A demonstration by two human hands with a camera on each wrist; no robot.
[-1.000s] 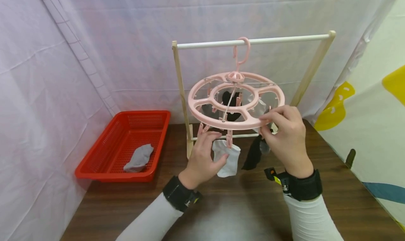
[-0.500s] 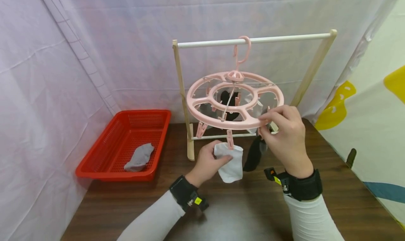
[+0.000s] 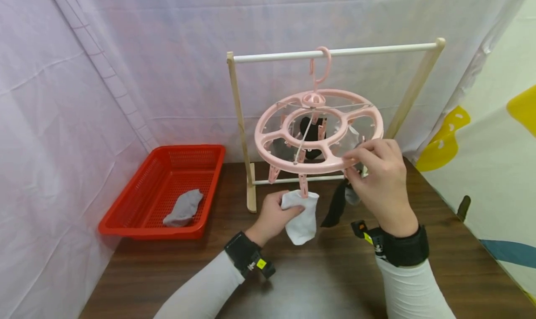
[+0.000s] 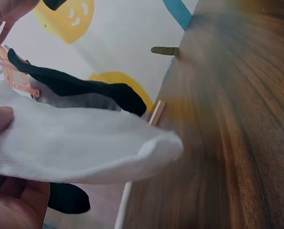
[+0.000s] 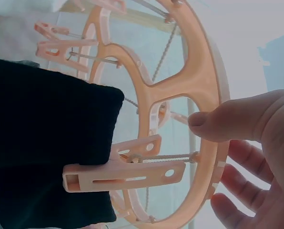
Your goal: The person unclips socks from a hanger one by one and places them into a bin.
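A pink round clip hanger (image 3: pixel 268 158) hangs by its hook from a white rail. At its front, a pink clothespin (image 3: pixel 303 186) bites the top of a white sock (image 3: pixel 302 223). My left hand (image 3: pixel 272 216) pinches that sock at its left side, thumb in front and fingers behind. My right hand (image 3: pixel 378 182) grips the front right of the hanger's rim between thumb and fingers. Close to it a black sock (image 5: pixel 51 124) hangs from another clothespin (image 5: pixel 125 176). Farther back in the ring, a second black sock and grey and white ones hang, partly hidden.
A red basket (image 3: pixel 157 233) stands on the left of the dark wooden table (image 3: pixel 301 286), with a grey sock (image 3: pixel 184 208) inside. The drying stand's wooden post (image 3: pixel 240 123) and white rail (image 3: pixel 381 50) frame the hanger. White cloth (image 3: pixel 167 54) hangs behind.
My left hand has dropped from beside the clothespin to the white sock and now pinches it. The hanger has swung slightly right in the last half second; my right hand stays on its rim.
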